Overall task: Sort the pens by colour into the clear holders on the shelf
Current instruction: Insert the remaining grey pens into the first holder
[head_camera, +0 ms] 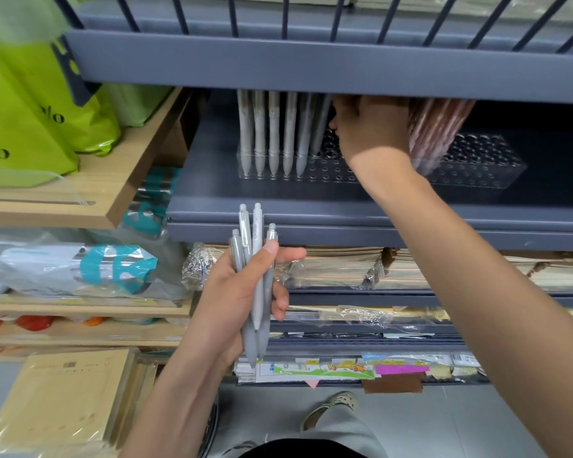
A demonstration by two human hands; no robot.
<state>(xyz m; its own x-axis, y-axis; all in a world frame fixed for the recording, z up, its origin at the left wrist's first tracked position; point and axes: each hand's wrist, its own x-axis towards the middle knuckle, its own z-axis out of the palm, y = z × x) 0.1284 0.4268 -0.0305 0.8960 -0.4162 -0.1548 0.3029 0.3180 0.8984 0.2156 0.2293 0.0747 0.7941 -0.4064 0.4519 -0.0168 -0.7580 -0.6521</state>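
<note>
My left hand [242, 292] grips a bundle of several grey and white pens [257, 276], held upright below the grey shelf [344, 213]. A clear holder with rows of holes [328, 170] stands on that shelf; several grey pens [273, 133] stand in its left columns. My right hand [371, 127] reaches under the upper shelf to the holder's middle, fingers curled; what it holds is hidden. Pink pens [437, 130] lean in the right clear holder [477, 163], just behind my right hand.
The upper grey shelf's edge [311, 67] hangs low over the pens. Green bags [30, 110] sit on a wooden shelf at left. Wrapped notebooks [344, 266] fill the shelves below. Tan packages [63, 398] lie at bottom left. A shoe [331, 408] stands on the floor.
</note>
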